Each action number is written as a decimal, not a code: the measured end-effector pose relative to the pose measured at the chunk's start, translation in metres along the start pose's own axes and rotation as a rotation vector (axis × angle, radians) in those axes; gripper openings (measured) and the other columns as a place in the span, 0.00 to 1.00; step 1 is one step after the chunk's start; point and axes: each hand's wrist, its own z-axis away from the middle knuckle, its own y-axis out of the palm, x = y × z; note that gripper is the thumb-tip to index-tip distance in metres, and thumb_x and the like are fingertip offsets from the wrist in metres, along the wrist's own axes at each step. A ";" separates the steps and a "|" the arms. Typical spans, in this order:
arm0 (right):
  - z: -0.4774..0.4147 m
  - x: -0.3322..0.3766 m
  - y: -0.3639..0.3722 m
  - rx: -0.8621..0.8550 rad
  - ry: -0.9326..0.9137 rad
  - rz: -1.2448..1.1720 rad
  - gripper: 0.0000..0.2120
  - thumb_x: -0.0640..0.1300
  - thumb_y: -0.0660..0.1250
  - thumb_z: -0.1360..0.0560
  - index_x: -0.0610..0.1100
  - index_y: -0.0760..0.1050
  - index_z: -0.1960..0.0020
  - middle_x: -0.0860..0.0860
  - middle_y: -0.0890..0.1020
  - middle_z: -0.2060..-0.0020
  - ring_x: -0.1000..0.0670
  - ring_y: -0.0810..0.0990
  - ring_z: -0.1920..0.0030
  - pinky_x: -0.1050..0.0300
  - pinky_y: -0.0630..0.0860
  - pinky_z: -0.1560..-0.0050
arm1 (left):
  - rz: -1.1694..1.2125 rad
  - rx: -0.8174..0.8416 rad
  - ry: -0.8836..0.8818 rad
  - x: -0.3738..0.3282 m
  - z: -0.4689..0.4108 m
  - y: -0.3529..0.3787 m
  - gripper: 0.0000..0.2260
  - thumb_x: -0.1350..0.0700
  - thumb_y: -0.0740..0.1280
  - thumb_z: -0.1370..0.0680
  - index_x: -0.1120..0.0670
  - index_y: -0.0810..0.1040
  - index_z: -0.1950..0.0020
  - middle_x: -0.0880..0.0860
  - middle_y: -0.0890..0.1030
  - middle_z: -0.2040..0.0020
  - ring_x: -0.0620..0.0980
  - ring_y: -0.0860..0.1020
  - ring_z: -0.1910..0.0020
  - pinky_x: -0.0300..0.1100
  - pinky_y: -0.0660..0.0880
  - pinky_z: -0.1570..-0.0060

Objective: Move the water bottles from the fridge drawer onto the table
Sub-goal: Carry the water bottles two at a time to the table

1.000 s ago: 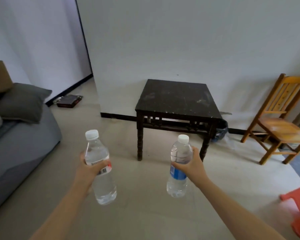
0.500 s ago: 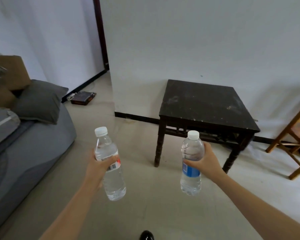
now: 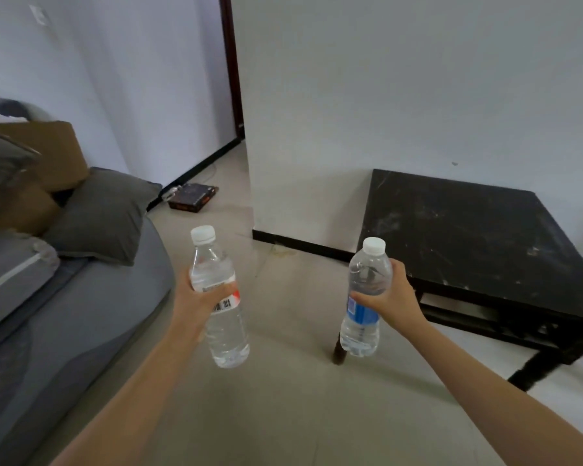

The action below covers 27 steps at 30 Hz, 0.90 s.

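Head | left grip (image 3: pixel 199 302) holds red-label bottle (image 3: pixel 228 334) | right grip (image 3: pixel 393 297) holds blue-label bottle (image 3: pixel 362 327) | table (image 3: pixel 468 237) — cropped

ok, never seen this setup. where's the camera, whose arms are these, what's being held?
There is no robot here: the arms belong to a person working with bare hands. The view comes from one wide-angle camera worn on the head, looking forward and down, which is why straight lines bend near the edges. The left hand grips the red-label bottle, and the right hand grips the blue-label bottle. Both are clear water bottles, held upright with white caps on. The black table, ahead on the right against the wall, is where they go; neither bottle is on it yet. A grey sofa with a cushion stands on the left.
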 end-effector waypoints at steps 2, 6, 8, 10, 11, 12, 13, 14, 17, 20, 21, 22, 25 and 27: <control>-0.022 0.001 0.010 -0.007 0.027 0.006 0.38 0.40 0.76 0.36 0.43 0.58 0.33 0.45 0.72 0.39 0.46 0.72 0.38 0.51 0.73 0.42 | -0.001 0.004 -0.038 0.008 -0.023 0.002 0.25 0.63 0.76 0.36 0.61 0.72 0.42 0.61 0.80 0.53 0.59 0.81 0.57 0.52 0.78 0.57; -0.067 0.007 0.028 -0.033 0.077 0.030 0.38 0.40 0.75 0.35 0.43 0.57 0.32 0.45 0.71 0.37 0.46 0.72 0.38 0.50 0.72 0.41 | 0.001 0.060 -0.070 0.016 -0.080 0.003 0.32 0.56 0.78 0.43 0.63 0.72 0.43 0.65 0.79 0.52 0.59 0.81 0.58 0.48 0.78 0.63; -0.098 0.011 0.040 -0.064 0.077 0.057 0.39 0.41 0.75 0.35 0.43 0.56 0.32 0.45 0.70 0.37 0.45 0.71 0.37 0.51 0.71 0.41 | 0.019 0.065 -0.057 0.021 -0.122 0.002 0.30 0.58 0.78 0.41 0.62 0.71 0.42 0.63 0.79 0.51 0.58 0.82 0.58 0.48 0.78 0.62; -0.129 0.017 0.050 -0.112 0.078 0.066 0.39 0.41 0.75 0.35 0.43 0.56 0.31 0.45 0.69 0.36 0.46 0.71 0.37 0.52 0.71 0.40 | 0.022 0.090 -0.029 0.022 -0.169 0.003 0.29 0.61 0.78 0.38 0.60 0.70 0.41 0.61 0.79 0.51 0.58 0.81 0.56 0.49 0.78 0.61; -0.139 0.022 0.052 -0.128 0.080 0.062 0.40 0.41 0.75 0.35 0.43 0.55 0.31 0.45 0.69 0.36 0.46 0.71 0.37 0.51 0.71 0.40 | 0.027 0.094 -0.017 0.019 -0.186 0.006 0.27 0.63 0.77 0.37 0.59 0.70 0.42 0.59 0.79 0.52 0.57 0.81 0.56 0.48 0.78 0.61; -0.152 0.024 0.055 -0.151 0.088 0.061 0.40 0.40 0.75 0.35 0.43 0.55 0.31 0.45 0.69 0.36 0.46 0.71 0.37 0.51 0.70 0.40 | 0.042 0.095 -0.008 0.012 -0.204 0.009 0.25 0.65 0.75 0.35 0.58 0.69 0.42 0.56 0.79 0.53 0.55 0.81 0.57 0.46 0.77 0.62; -0.171 0.027 0.059 -0.194 0.110 0.055 0.40 0.40 0.75 0.35 0.43 0.55 0.31 0.45 0.69 0.36 0.45 0.71 0.37 0.51 0.70 0.39 | 0.053 0.114 -0.003 0.007 -0.230 0.012 0.24 0.66 0.74 0.34 0.57 0.68 0.43 0.54 0.78 0.55 0.52 0.80 0.59 0.42 0.76 0.65; -0.183 0.029 0.061 -0.223 0.132 0.051 0.40 0.40 0.75 0.35 0.43 0.55 0.30 0.44 0.69 0.36 0.45 0.70 0.36 0.50 0.70 0.39 | 0.046 0.137 0.001 0.004 -0.249 0.014 0.23 0.67 0.73 0.33 0.56 0.68 0.43 0.53 0.78 0.56 0.50 0.79 0.60 0.39 0.75 0.67; -0.218 0.034 0.072 -0.290 0.192 0.051 0.41 0.40 0.75 0.35 0.43 0.55 0.30 0.44 0.69 0.35 0.45 0.70 0.36 0.48 0.70 0.38 | 0.047 0.257 0.042 -0.004 -0.315 0.020 0.25 0.65 0.75 0.34 0.59 0.69 0.41 0.57 0.78 0.53 0.53 0.80 0.59 0.41 0.76 0.65; -0.241 0.033 0.080 -0.340 0.258 0.044 0.42 0.40 0.76 0.36 0.44 0.55 0.31 0.45 0.69 0.36 0.45 0.70 0.37 0.47 0.71 0.39 | 0.060 0.337 0.050 -0.006 -0.366 0.036 0.26 0.64 0.76 0.37 0.59 0.70 0.43 0.57 0.79 0.55 0.50 0.81 0.62 0.40 0.76 0.67; -0.246 0.030 0.082 -0.353 0.299 0.052 0.42 0.41 0.76 0.36 0.44 0.55 0.31 0.45 0.69 0.36 0.45 0.71 0.37 0.47 0.71 0.39 | 0.066 0.348 0.035 -0.002 -0.376 0.045 0.22 0.66 0.76 0.37 0.58 0.72 0.47 0.55 0.79 0.59 0.46 0.80 0.65 0.38 0.76 0.70; -0.253 0.022 0.082 -0.375 0.350 0.061 0.42 0.41 0.76 0.36 0.44 0.55 0.31 0.45 0.70 0.36 0.45 0.71 0.37 0.47 0.72 0.39 | 0.062 0.366 0.019 0.004 -0.388 0.058 0.18 0.68 0.75 0.36 0.56 0.72 0.52 0.51 0.80 0.63 0.43 0.80 0.69 0.36 0.76 0.72; -0.265 0.009 0.079 -0.415 0.427 0.074 0.42 0.41 0.77 0.37 0.43 0.56 0.31 0.45 0.71 0.37 0.45 0.72 0.38 0.47 0.73 0.40 | 0.058 0.447 -0.024 0.021 -0.411 0.088 0.17 0.63 0.77 0.40 0.59 0.74 0.56 0.51 0.80 0.69 0.46 0.79 0.72 0.39 0.76 0.72; -0.278 0.003 0.070 -0.465 0.449 0.078 0.42 0.41 0.77 0.37 0.43 0.56 0.31 0.45 0.71 0.38 0.45 0.73 0.38 0.48 0.73 0.41 | 0.049 0.515 -0.059 0.029 -0.429 0.110 0.28 0.55 0.77 0.46 0.64 0.74 0.51 0.56 0.80 0.65 0.51 0.80 0.69 0.41 0.76 0.70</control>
